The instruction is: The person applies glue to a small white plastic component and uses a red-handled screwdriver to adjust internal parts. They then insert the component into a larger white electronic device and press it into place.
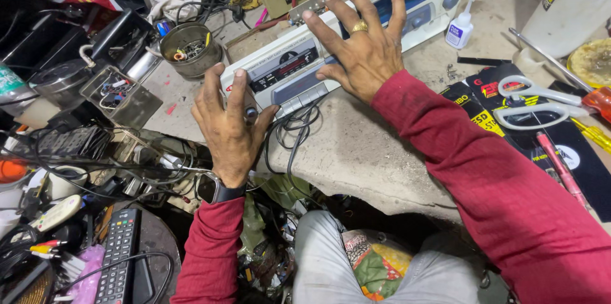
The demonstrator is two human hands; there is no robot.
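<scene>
A white cassette player [331, 49] lies flat on the concrete counter [363, 151]. The left hand [229, 126] grips its near-left end, fingers spread. The right hand [363, 46] rests open on top of the player. White-handled scissors [534, 103] lie right of the player; a round tin [189, 48] of small parts sits to its left.

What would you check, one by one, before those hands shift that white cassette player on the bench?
1. Left hand grips the near end of the cassette player: ok.
2. Right hand lies flat on top, fingers spread: ok.
3. Black cables hang loose at the near edge and could snag: not ok.
4. Glue bottle stands close by the far end: not ok.
5. Scissors lie apart from the player: ok.
6. Whether the player is plugged in: cannot tell.
</scene>
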